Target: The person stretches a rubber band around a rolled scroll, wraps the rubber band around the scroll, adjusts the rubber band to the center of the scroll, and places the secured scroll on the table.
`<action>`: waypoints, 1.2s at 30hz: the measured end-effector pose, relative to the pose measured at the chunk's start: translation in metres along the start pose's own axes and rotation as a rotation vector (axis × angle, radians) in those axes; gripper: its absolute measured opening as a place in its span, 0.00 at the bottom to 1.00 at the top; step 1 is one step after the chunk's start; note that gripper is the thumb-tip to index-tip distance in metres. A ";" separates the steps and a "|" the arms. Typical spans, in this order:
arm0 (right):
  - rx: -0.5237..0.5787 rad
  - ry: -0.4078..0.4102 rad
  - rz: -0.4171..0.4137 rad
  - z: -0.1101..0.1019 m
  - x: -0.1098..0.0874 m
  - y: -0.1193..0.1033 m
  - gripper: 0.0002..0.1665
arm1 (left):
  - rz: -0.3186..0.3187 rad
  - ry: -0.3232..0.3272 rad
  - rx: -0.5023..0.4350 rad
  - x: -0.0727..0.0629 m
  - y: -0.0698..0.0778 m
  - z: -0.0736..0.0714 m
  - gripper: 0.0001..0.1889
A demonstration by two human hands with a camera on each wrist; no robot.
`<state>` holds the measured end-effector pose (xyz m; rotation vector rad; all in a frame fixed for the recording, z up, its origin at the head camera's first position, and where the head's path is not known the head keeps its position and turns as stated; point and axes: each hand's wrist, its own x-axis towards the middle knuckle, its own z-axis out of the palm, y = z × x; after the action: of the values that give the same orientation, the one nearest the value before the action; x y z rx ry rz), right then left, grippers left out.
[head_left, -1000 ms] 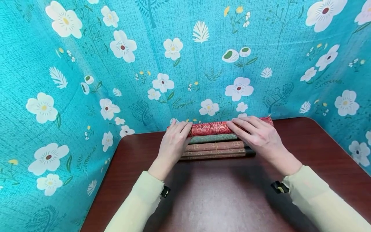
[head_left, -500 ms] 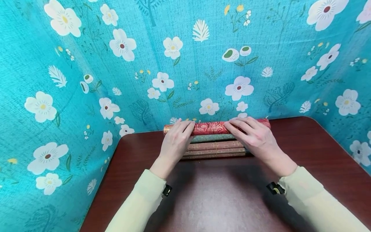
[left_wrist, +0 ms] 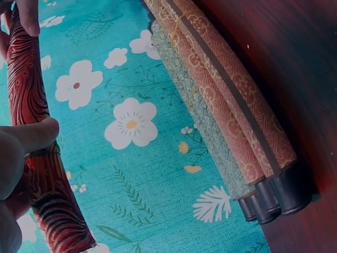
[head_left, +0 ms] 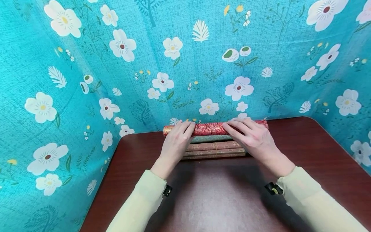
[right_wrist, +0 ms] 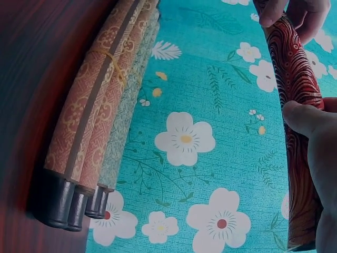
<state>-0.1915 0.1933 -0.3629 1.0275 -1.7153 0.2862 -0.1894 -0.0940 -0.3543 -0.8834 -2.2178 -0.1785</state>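
Note:
Both hands grip a slim red roll with a swirling wood-grain-like pattern [head_left: 208, 129], held level above several rolled scrolls at the table's back edge. My left hand [head_left: 175, 140] holds it near its left end. My right hand [head_left: 255, 137] holds it near the right end. In each wrist view a thumb presses along the roll [left_wrist: 26, 95] [right_wrist: 295, 63], with fingers partly hidden behind it. Below lie the pinkish-brown patterned scrolls [head_left: 214, 146] and a grey-green scroll [head_left: 211, 139], side by side. Black end knobs [left_wrist: 292, 192] and a thin yellow tie [right_wrist: 108, 55] show on them.
A dark red-brown table [head_left: 304, 145] with rounded back corners carries the scrolls. Turquoise flowered cloth [head_left: 188, 64] hangs behind and at both sides, close to the table's back edge.
The red roll has shifted slightly left, so its left end shows beyond my left hand. My right hand has moved a little left, while my left hand has slid slightly right.

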 end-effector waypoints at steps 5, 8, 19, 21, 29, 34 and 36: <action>0.003 -0.012 0.007 -0.001 -0.003 0.000 0.17 | 0.033 -0.018 -0.009 -0.001 -0.001 -0.003 0.26; 0.001 0.000 0.001 -0.002 -0.004 0.000 0.17 | 0.008 -0.038 -0.005 -0.002 -0.004 -0.008 0.33; -0.020 0.021 -0.024 -0.003 -0.007 -0.001 0.17 | -0.038 -0.066 0.023 -0.007 -0.005 -0.009 0.31; -0.021 0.023 -0.025 -0.002 -0.007 -0.001 0.17 | -0.028 -0.039 0.019 -0.004 -0.001 -0.007 0.30; -0.018 -0.003 -0.021 0.000 -0.005 -0.003 0.18 | 0.018 0.023 0.019 0.000 0.004 0.000 0.25; 0.005 -0.003 -0.017 0.000 -0.006 -0.005 0.17 | 0.055 0.012 0.018 -0.002 0.004 0.004 0.26; 0.007 -0.013 -0.025 -0.001 -0.007 -0.006 0.17 | 0.057 0.017 0.030 -0.007 0.003 0.002 0.31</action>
<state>-0.1858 0.1937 -0.3702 1.0573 -1.7130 0.2709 -0.1855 -0.0950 -0.3609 -0.9244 -2.1715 -0.1252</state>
